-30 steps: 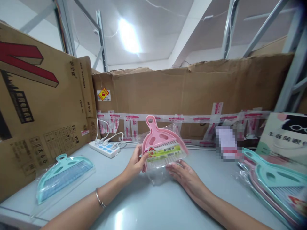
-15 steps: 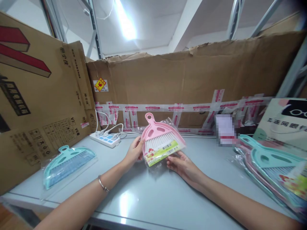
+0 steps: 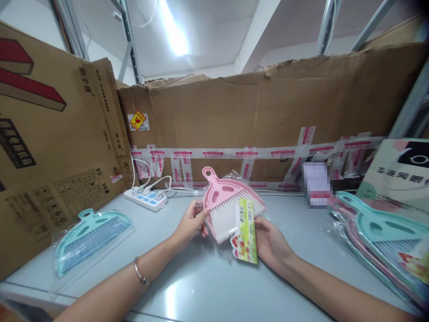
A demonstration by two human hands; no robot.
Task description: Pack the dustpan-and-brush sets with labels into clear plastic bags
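The left hand grips the left rim of a pink dustpan above the middle of the tabletop; its long axis slants, handle pointing toward the far-left corner. A card runs near-to-far, pinched by the right hand.

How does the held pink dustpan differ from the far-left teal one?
Pink dustpan: white bristles; teal dustpan: blue.
Pink dustpan is held in left hand; teal dustpan lies on table.
Pink dustpan's card is in right hand; teal dustpan shows none.
Both: looped handles, clear wrap.
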